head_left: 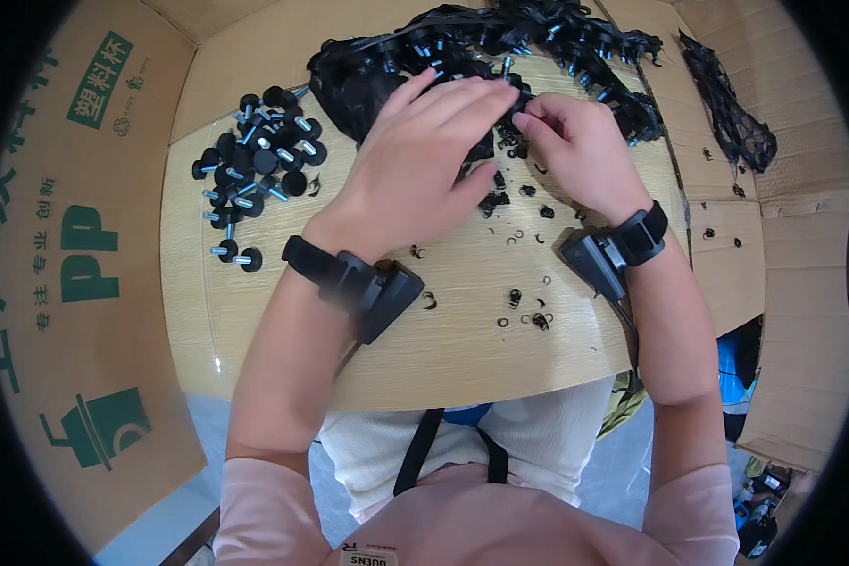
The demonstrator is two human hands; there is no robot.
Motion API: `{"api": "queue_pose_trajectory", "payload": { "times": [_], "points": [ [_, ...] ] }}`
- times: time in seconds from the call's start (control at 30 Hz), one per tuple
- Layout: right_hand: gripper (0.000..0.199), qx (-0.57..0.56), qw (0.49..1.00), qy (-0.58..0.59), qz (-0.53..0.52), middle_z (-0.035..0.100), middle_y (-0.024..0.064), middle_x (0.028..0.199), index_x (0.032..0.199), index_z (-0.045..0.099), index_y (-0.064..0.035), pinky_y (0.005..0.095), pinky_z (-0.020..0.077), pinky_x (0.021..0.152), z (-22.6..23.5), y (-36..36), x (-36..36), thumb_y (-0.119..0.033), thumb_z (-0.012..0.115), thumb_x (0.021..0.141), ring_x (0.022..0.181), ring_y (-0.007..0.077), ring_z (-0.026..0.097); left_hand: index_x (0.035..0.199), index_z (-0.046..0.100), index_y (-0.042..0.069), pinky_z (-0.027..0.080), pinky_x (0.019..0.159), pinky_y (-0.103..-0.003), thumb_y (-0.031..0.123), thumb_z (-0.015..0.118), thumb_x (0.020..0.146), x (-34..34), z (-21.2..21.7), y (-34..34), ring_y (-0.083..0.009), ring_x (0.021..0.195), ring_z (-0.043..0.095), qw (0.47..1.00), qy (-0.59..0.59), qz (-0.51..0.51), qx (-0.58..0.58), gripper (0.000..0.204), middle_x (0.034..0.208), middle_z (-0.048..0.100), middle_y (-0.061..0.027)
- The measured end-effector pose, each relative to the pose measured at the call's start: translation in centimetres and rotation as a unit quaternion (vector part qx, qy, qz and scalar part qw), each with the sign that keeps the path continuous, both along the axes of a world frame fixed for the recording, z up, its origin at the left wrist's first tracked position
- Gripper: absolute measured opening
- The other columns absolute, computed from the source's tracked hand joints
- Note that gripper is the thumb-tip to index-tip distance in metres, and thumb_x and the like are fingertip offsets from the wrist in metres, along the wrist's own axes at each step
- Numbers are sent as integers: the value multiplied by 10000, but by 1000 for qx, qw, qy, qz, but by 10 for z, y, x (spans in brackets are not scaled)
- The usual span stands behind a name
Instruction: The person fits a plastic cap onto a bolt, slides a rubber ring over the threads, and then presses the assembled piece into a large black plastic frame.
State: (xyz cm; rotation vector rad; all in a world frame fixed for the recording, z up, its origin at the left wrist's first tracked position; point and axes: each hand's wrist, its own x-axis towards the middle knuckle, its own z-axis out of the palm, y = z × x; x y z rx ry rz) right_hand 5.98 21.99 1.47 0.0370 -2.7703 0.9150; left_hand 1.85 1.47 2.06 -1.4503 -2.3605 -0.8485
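Note:
A crumpled black rubber sheet [354,90] with many metal studs lies along the far side of the table. My left hand [415,156] reaches over it, fingers long and close together, thumb below, with black rubber between thumb and fingers. One stud [507,66] stands up just beyond those fingertips. Close against them, my right hand [585,151] pinches thumb and forefinger at a small black piece, mostly hidden. To the left of my hands lies a loose pile of round black feet with threaded studs [265,160].
Small black rubber scraps and rings [540,321] are scattered over the wooden table [434,363]. Cardboard walls [113,236] stand at left and right. A black netlike rubber sheet [726,108] lies on cardboard at the far right. Both wrists wear strapped black devices [391,300], with cables.

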Motion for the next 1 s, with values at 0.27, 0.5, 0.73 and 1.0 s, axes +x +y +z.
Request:
{"api": "queue_pose_trajectory", "payload": {
  "times": [0.27,0.5,0.73,1.0],
  "points": [
    [355,-28,1000,-6,1,623,210,691,812,619,31,434,473,656,-7,13,-9,-274,517,961,674,389,606,1302,589,110,294,1124,-456,141,689,793,2,-6,4,-254,1296,479,992,76,63,-80,519,1367,560,-62],
    [411,-125,990,-18,-61,590,167,655,792,613,31,371,459,653,-4,11,-12,-294,463,993,630,289,564,1203,653,116,315,1103,-454,172,686,797,3,-11,7,-240,1276,495,990,83,86,-76,411,1321,592,-39],
    [335,-316,948,-10,50,545,-28,658,771,619,-9,226,392,578,3,2,4,-267,574,981,628,48,464,1194,656,98,388,1038,-428,178,736,783,3,0,4,-268,1134,581,986,93,117,76,427,1194,646,-85],
    [142,-275,939,122,168,587,-31,734,914,678,-7,196,428,600,3,-8,11,-81,762,826,663,37,511,1185,646,12,518,809,-256,-1,735,809,4,-7,-4,-154,969,621,969,-79,-36,230,387,1134,639,-112]
  ]
}}
